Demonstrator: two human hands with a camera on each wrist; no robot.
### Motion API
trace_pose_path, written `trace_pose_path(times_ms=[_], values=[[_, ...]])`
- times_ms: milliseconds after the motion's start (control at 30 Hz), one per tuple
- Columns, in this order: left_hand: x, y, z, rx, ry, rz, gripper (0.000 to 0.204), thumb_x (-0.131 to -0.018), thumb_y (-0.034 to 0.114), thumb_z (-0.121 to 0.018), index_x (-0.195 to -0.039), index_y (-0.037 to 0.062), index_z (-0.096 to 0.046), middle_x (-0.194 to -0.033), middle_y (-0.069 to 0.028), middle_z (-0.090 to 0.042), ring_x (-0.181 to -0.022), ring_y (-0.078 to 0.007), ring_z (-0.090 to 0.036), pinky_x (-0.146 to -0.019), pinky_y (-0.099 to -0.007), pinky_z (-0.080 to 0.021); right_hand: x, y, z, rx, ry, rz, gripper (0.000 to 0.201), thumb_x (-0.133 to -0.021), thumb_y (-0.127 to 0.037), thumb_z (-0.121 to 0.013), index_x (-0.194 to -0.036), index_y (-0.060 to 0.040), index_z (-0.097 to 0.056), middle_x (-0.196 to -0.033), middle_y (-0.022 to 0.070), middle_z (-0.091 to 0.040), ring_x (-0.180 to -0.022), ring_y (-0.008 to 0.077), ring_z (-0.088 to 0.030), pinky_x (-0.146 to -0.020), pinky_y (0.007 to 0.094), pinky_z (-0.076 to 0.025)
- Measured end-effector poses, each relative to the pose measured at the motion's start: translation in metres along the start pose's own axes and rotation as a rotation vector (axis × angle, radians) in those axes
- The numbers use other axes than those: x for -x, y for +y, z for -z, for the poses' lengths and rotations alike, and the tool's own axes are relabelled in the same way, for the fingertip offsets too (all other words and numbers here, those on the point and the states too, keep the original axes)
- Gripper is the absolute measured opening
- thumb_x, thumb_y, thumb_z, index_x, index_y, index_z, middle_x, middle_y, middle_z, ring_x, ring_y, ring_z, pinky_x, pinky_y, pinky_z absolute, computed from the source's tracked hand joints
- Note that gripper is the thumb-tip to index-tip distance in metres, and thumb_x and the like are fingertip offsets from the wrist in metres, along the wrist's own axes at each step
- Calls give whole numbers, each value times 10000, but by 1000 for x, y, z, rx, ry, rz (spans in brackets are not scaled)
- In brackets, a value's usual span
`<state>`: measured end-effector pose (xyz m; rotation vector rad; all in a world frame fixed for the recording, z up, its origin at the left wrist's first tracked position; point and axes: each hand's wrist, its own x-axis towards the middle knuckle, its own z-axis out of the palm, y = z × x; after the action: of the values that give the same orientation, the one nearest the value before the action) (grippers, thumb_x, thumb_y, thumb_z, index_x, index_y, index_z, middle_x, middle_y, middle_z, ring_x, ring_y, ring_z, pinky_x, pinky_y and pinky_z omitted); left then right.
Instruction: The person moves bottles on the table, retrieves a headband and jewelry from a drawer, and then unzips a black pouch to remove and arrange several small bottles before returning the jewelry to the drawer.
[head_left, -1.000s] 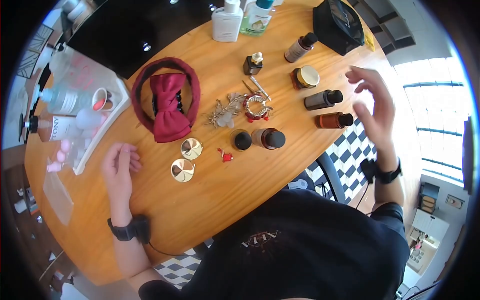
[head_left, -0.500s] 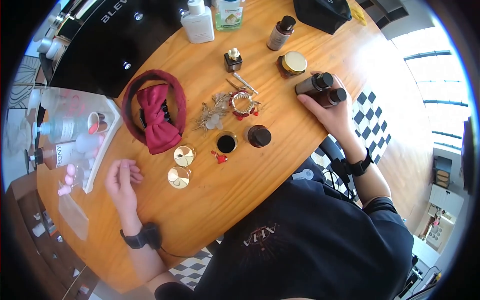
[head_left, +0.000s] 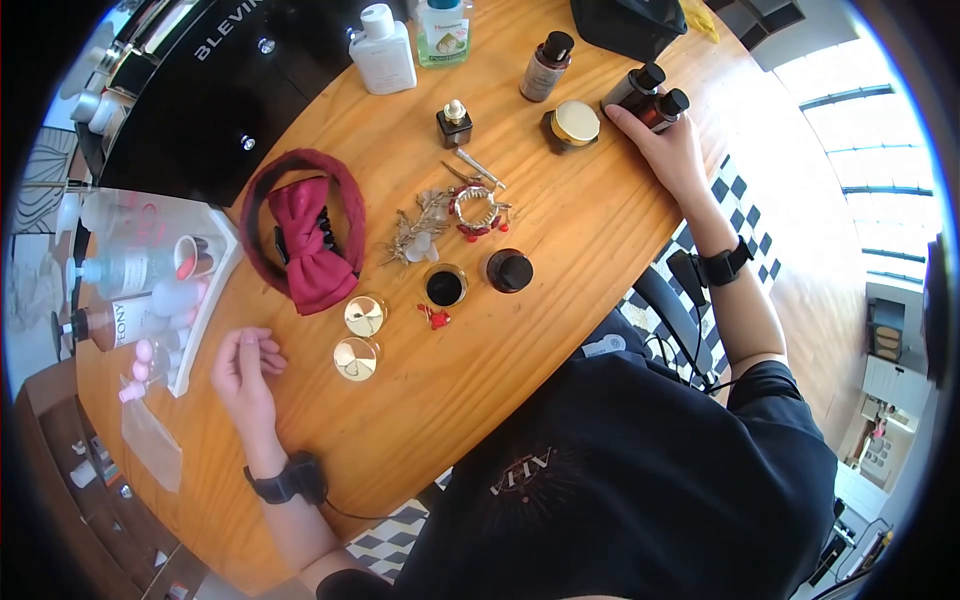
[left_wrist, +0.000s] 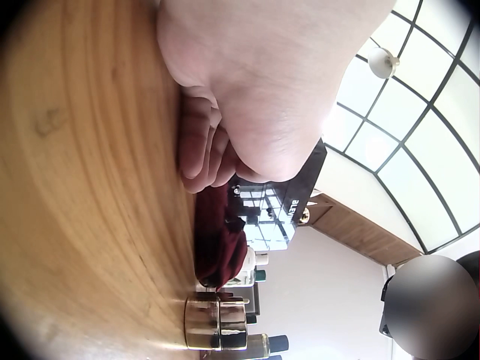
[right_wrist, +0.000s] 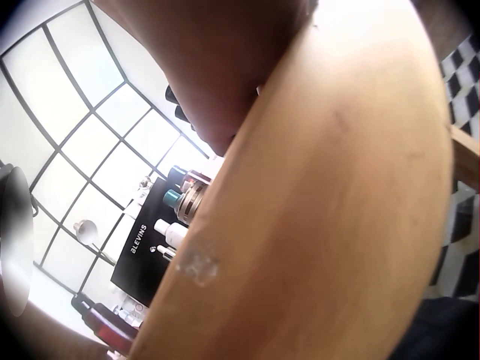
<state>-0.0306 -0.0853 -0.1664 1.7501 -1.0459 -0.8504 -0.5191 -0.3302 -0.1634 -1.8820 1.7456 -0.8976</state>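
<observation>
Wooden table (head_left: pixel 560 260), right hand (head_left: pixel 668 150) half-hiding bottles (head_left: pixel 648 95)

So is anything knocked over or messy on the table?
Nothing is spilled. Two brown bottles lie on their sides under the right hand, while the other bottles stand upright. One small jar by the red earring looks open, with no lid on it.

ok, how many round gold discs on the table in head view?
2. One gold disc lies below the red bow headband; the second gold disc sits just below it, nearer the left hand. None appears hidden.
</observation>
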Motion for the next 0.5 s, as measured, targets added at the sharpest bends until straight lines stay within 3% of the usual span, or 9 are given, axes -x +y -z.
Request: trace_pose_path(times_ms=[100, 200, 233, 300, 367, 400, 500], values=[[0, 0, 0, 10, -2, 3, 236, -1076, 195, -532, -1003, 10, -659, -820, -36, -646, -658, -95, -608, -595, -222, -458, 9, -3, 3, -9, 57, 61, 646, -796, -376, -877, -1275, -29, -619, -1074, 92, -696, -949, 216, -655, -838, 348, -516], [0, 0, 0, 21, -1, 11, 237, -1076, 199, -535, -1003, 11, -660, -820, -35, -646, -658, -93, -607, -594, -222, -457, 32, 8, 5, 20, 322, 178, 785, -786, -333, -888, -1404, -26, -514, -1218, 100, -643, -1081, 238, -620, -926, 365, -484], [0, 0, -1, 27, 0, 13, 238, -1076, 200, -537, -1002, 11, -660, -820, -35, -646, -658, -92, -607, -594, -222, -456, 44, 7, 11, 48, 342, 229, 742, -806, -250, -864, -1412, -23, -500, -1260, 111, -618, -1123, 239, -595, -960, 375, -457], [0, 3, -1, 27, -5, 19, 239, -1076, 201, -538, -1001, 11, -662, -820, -34, -647, -659, -92, -608, -593, -222, -456, 66, 1, 20, 181, 307, 439, 662, -827, -156, -822, -1402, -41, -514, -1239, 118, -621, -1039, 222, -620, -885, 348, -487], [0, 4, -1, 22, -7, 19, 239, -1075, 201, -540, -999, 10, -662, -819, -33, -646, -659, -93, -607, -593, -222, -455, 71, -25, 18, 250, 100, 587, 630, -833, -86, -787, -1400, -56, -514, -1251, 126, -616, -952, 203, -634, -797, 320, -508], [0, 4, -1, 16, -7, 18, 240, -1075, 201, -540, -998, 9, -663, -818, -34, -645, -658, -93, -607, -593, -223, -455, 71, -48, 13, 169, 42, 533, 591, -843, -82, -781, -1382, -51, -540, -1265, 127, -617, -847, 184, -645, -725, 297, -521], [1, 3, -2, -3, 1, -1, 243, -1076, 192, -530, -1000, 2, -661, -812, -37, -638, -650, -96, -606, -582, -220, -461, 63, -75, -5, 4, -95, 258, 543, -859, -126, -786, -1350, -33, -572, -1286, 125, -615, -791, 181, -640, -723, 301, -529]])
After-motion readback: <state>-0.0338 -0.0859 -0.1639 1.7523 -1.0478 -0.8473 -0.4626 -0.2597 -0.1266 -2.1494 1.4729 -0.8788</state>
